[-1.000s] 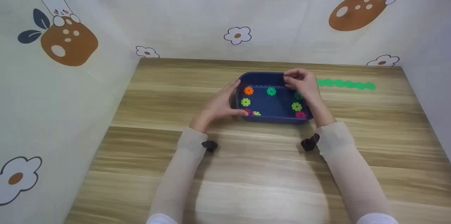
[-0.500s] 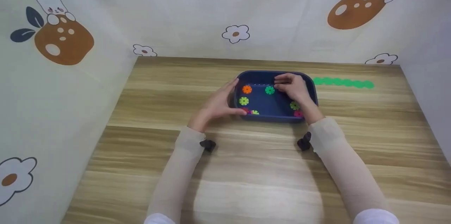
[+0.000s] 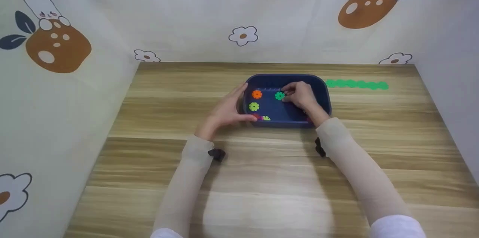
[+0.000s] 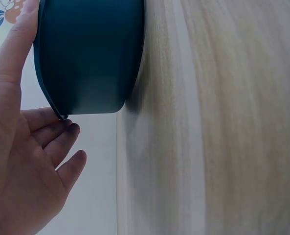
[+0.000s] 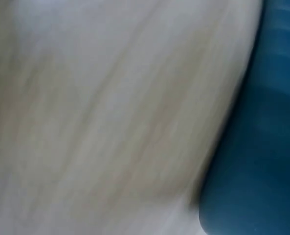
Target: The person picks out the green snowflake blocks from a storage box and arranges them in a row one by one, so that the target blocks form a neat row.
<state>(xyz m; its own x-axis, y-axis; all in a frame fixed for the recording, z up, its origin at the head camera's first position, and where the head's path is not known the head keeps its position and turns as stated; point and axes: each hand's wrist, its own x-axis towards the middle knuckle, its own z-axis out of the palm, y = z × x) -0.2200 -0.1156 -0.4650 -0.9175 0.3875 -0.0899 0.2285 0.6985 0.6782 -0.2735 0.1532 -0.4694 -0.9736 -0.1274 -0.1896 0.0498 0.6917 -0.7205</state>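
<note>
A dark blue plastic tray (image 3: 295, 124) with notched, flower-like plastic discs inside stands on the wooden table. My left hand (image 3: 226, 110) holds its left end, thumb at the near corner and fingers at the far rim; in the left wrist view the hand (image 4: 32, 147) spans the tray (image 4: 88, 58). My right hand (image 3: 301, 95) reaches into the tray. Its fingertips are at the right edge of a green disc (image 3: 279, 96), which lies flat. Orange (image 3: 256, 94) and yellow-green (image 3: 254, 106) discs lie at the left. The right wrist view shows only the tray wall (image 5: 257, 161) and blurred table.
A row of joined green discs (image 3: 357, 84) lies on the table (image 3: 262, 178) right of the tray. A patterned cloth (image 3: 194, 17) hangs behind the table. My right hand and forearm cover part of the tray's right end.
My right hand has moved left from the tray's right end to the green disc, and it now covers discs seen there before. The left hand keeps its hold. The head view has shifted slightly.
</note>
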